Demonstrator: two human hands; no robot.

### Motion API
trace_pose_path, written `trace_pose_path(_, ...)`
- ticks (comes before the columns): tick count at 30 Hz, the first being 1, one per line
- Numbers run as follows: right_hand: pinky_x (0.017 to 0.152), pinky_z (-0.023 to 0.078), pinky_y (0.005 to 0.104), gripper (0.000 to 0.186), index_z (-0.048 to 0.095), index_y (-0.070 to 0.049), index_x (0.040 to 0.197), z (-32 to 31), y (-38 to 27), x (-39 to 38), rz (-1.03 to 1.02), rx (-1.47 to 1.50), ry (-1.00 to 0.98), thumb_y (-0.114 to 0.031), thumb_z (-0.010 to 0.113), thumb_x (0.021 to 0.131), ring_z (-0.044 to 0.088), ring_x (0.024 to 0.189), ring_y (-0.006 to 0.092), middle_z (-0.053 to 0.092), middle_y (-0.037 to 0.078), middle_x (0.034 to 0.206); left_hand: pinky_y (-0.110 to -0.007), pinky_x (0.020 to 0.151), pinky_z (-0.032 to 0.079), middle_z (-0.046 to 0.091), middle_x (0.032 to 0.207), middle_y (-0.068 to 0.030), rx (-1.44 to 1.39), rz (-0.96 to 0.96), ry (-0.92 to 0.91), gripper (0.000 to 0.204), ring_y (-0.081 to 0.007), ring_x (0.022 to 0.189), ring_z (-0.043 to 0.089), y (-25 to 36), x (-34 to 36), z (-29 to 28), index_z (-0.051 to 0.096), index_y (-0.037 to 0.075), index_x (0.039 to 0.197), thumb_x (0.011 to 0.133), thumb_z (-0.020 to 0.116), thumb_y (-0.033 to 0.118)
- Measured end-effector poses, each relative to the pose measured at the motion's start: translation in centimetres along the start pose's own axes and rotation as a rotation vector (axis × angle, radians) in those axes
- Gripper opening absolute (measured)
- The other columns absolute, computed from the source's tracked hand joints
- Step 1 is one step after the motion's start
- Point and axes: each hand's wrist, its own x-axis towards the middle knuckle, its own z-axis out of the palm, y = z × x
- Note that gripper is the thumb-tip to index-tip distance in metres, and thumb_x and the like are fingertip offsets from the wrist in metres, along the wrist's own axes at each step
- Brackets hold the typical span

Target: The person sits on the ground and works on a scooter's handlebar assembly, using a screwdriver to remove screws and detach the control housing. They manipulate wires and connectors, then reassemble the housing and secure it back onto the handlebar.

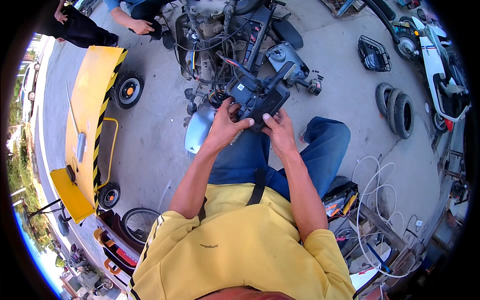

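My left hand (230, 122) and my right hand (276, 127) both grip a black plastic assembly (257, 97) from its lower sides, thumbs on its near part and several fingers curled out of sight. Wires and red-tipped cables run from it into a partly dismantled two-wheeler's frame (210, 45) beyond. A silver curved panel (199, 132) lies just left of my left hand, over my lap. A metal housing (285, 62) with a dark fitting stands behind the assembly to the right.
A yellow cart (80, 115) stands left. Two people (136, 25) are at the upper left. A black basket (372, 52), stacked tyres (400, 112) and a white scooter (435, 60) stand right. A coiled white hose (375, 187) and tools (345, 202) lie lower right.
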Motion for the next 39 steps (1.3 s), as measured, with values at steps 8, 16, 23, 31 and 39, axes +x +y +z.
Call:
trace_pose_path(8, 0.095, 0.061, 0.0379, 0.046, 0.046, 0.000, 0.144, -0.6, 0.6, -0.1, -0.040, 0.024, -0.023, 0.000, 0.063, 0.101, 0.070, 0.115, 0.0232, 0.067, 0.014, 0.129, -0.042, 0.119, 0.041, 0.044, 0.159, -0.0322, -0.066, -0.079, -0.060, 0.100, -0.0330, 0.145, 0.049, 0.1, -0.1, -0.5, 0.027, -0.009, 0.161, 0.085, 0.088, 0.011)
trace_pose_path(16, 0.098, 0.061, 0.0425, 0.057, 0.042, -0.004, 0.151, -1.1, 0.8, -0.6, -0.056, 0.160, -0.069, 0.005, 0.063, 0.098, 0.069, 0.120, 0.0266, 0.066, 0.015, 0.133, -0.044, 0.126, 0.030, 0.036, 0.166, -0.0272, -0.229, -0.059, -0.159, 0.100, -0.0338, 0.155, 0.036, 0.3, -1.2, -1.0, 0.021, -0.009, 0.164, 0.086, 0.082, 0.006)
trace_pose_path(23, 0.101, 0.060, 0.0449, 0.061, 0.041, -0.007, 0.153, -1.7, 0.8, -0.6, -0.058, 0.221, -0.118, 0.005, 0.061, 0.097, 0.068, 0.122, 0.0288, 0.066, 0.016, 0.134, -0.044, 0.127, 0.030, 0.036, 0.166, -0.0255, -0.200, 0.028, -0.122, 0.101, -0.0331, 0.154, 0.038, -1.5, -1.6, -0.6, 0.021, -0.007, 0.164, 0.084, 0.083, 0.001)
trace_pose_path(31, 0.100, 0.059, 0.0467, 0.053, 0.043, -0.010, 0.149, -1.1, 0.0, -1.0, -0.042, 0.203, -0.108, -0.005, 0.065, 0.101, 0.067, 0.121, 0.0274, 0.064, 0.014, 0.136, -0.043, 0.122, 0.037, 0.044, 0.162, -0.0257, -0.112, 0.004, -0.168, 0.089, -0.0318, 0.147, 0.047, -0.8, -1.0, -1.0, 0.031, -0.004, 0.162, 0.089, 0.080, 0.009)
trace_pose_path(39, 0.090, 0.063, 0.0425, 0.052, 0.042, -0.005, 0.145, -0.9, -0.2, -1.3, -0.063, 0.165, -0.103, -0.005, 0.067, 0.100, 0.069, 0.117, 0.0258, 0.062, 0.016, 0.134, -0.046, 0.124, 0.037, 0.048, 0.157, -0.0288, 0.089, 0.014, -0.144, 0.083, -0.0370, 0.147, 0.047, -0.2, -1.7, -1.2, 0.038, -0.007, 0.158, 0.092, 0.081, 0.019)
